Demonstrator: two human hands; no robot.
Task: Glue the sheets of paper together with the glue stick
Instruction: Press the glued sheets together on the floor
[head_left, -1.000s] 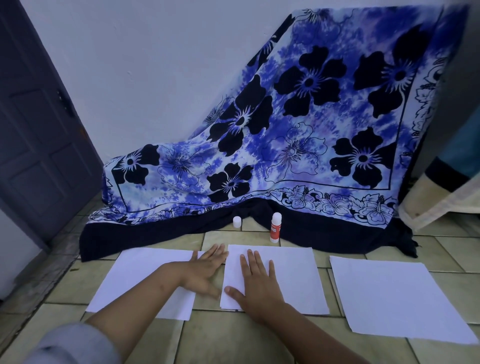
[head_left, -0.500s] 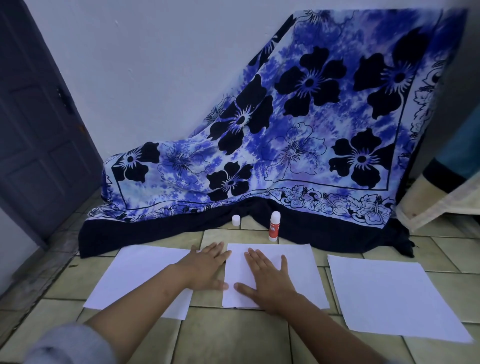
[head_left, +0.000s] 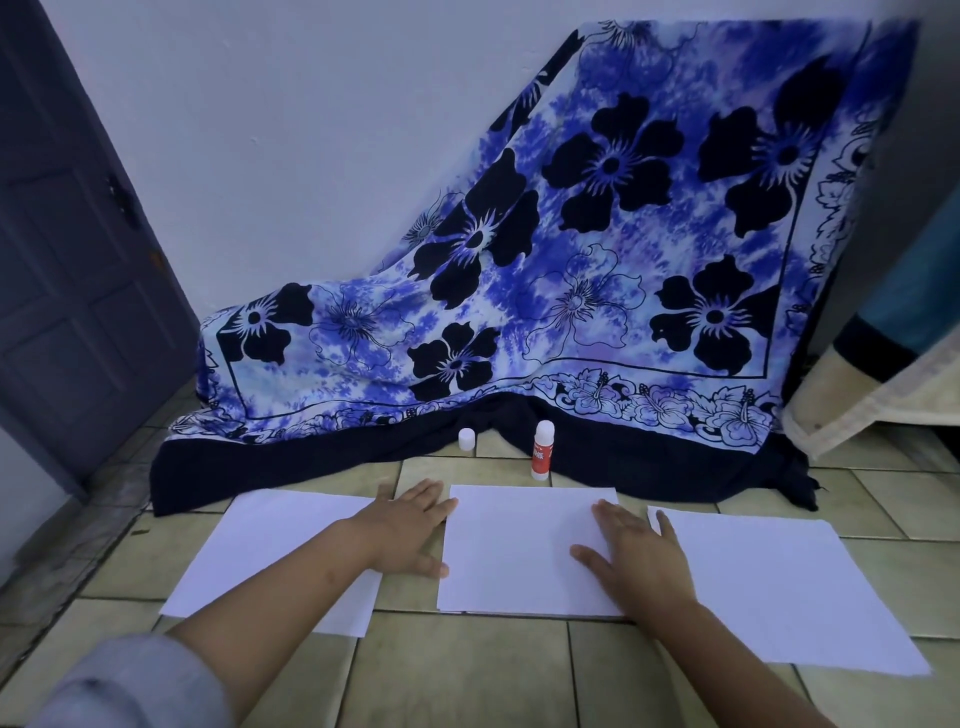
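Three white sheets lie side by side on the tiled floor: a left sheet (head_left: 270, 556), a middle sheet (head_left: 514, 551) and a right sheet (head_left: 779, 587). My left hand (head_left: 410, 525) lies flat, fingers apart, across the gap between the left and middle sheets. My right hand (head_left: 634, 556) presses flat on the middle sheet's right edge, fingertips reaching the right sheet. Beyond the middle sheet stands a red-and-white glue stick (head_left: 542, 450), uncapped. Its white cap (head_left: 466, 439) stands to the left of it.
A blue flowered cloth (head_left: 571, 291) drapes from the wall down to the floor behind the glue stick. A dark door (head_left: 67, 249) is at the left. A pale padded edge (head_left: 872, 395) juts in at the right.
My right hand slid from the left part of the middle sheet across to its right edge. The left hand stayed between the left and middle sheets.
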